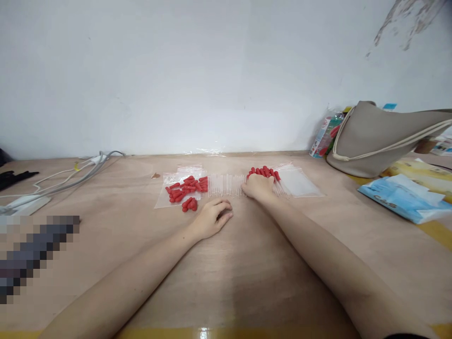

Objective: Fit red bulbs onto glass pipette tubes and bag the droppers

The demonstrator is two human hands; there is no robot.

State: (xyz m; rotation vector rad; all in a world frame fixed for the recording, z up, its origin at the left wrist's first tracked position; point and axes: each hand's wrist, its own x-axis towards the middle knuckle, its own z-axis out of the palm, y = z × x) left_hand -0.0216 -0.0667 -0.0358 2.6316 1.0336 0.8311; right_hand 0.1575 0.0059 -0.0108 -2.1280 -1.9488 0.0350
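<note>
My left hand (pixel 213 219) rests on the wooden table, its fingers loosely curved and the thumb apart, with nothing seen in it. Just beyond it is a row of thin clear plastic tubes (pixel 226 185) laid side by side. My right hand (pixel 259 187) is closed at the right part of this row, and the back of the hand hides what its fingertips grip. Right behind it are several red caps (pixel 264 171), seemingly on tube ends. Loose red caps (pixel 185 187) lie on a clear zip bag (pixel 160 200) at the left, and a small cluster of red caps (pixel 189 204) sits in front.
Another clear zip bag (pixel 303 182) lies right of the tubes. A grey drawstring bag (pixel 374 136), a plastic bottle (pixel 326 134) and a blue tissue pack (pixel 402 197) stand at the right. Cables (pixel 81 172) and a white power strip (pixel 30 205) lie at the left.
</note>
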